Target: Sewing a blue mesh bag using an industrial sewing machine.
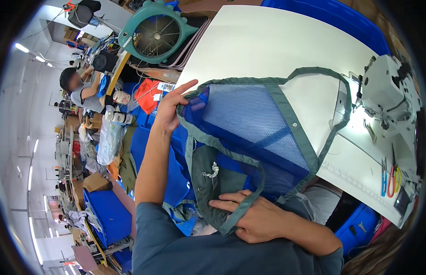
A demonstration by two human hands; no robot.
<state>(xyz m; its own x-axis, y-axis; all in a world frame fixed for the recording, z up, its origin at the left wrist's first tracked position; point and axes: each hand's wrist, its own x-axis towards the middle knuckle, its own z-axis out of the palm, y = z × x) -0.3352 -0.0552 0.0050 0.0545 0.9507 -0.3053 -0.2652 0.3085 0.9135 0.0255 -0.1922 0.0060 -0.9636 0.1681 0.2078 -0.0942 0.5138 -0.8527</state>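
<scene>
A mesh tote bag [249, 121] with blue netting, grey-green trim and handle straps spreads from the white table toward my lap. My left hand [171, 109] is closed on its upper left corner, the index finger pointing out past the trim. My right hand [256, 219] lies on the bag's lower, grey-green fabric part [208, 176], fingers stretched out. A loop of the green strap [244, 207] crosses over those fingers. White knotted cord [212, 171] rests on the green fabric, and a snap [294, 124] shows on the trim.
At the right stands a white sewing machine [382, 89], its lamp lit, with scissors [393, 176] and blue-handled snips [384, 178] nearby. Beyond the white table [240, 41] is a blue bin [332, 18]. A green fan [153, 34] stands far left; a person [87, 91] works beyond.
</scene>
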